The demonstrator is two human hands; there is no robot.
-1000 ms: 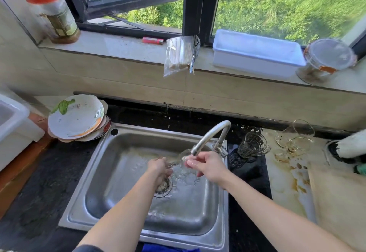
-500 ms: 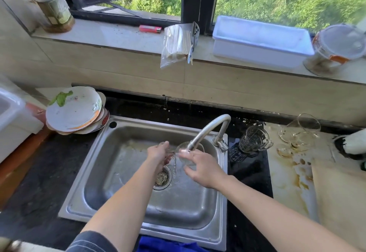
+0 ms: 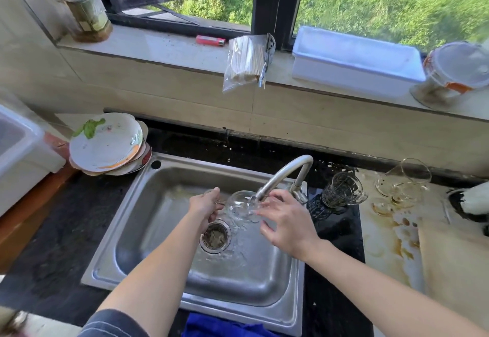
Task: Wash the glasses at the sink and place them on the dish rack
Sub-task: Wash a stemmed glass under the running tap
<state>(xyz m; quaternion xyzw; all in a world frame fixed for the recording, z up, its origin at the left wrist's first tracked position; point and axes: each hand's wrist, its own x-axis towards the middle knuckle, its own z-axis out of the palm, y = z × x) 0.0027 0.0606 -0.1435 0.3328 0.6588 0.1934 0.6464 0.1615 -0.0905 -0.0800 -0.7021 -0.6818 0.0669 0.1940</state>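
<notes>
Steel first: the rectangular stainless steel sink [image 3: 148,230] fills the middle of the view, its basin bare except for the round drain strainer [image 3: 214,236] and the water running over its floor, so the widest free room lies toward 7 and 8 o'clock from the drain. Black stone countertop [image 3: 53,230] borders the sink rim at 9 o'clock and again as a narrow strip at 3 o'clock. At 12 o'clock runs the pale tiled window ledge [image 3: 164,48], bearing a white rectangular plastic tub [image 3: 354,61] and a clear bag of wooden sticks [image 3: 244,62] that overhangs the ledge's edge. At 10 o'clock a stack of dirty white plates [image 3: 105,144] sits just beside the sink's far left corner, overhanging the rim slightly. The curved metal tap [image 3: 285,175] arches in from 2 o'clock, its mouth over the clear round drinking glass [image 3: 242,204], which is held tilted above the drain under the stream. The left hand [image 3: 203,207] grips the glass at its left side, fingers curled closed around it. The right hand [image 3: 288,220] touches the glass from the right, fingers spread and loosely bent. At 3 o'clock, past the tap base, a patterned clear glass cup [image 3: 342,191] stands on the black counter, with two more clear glasses [image 3: 402,183] beyond it on stained pale counter.
</notes>
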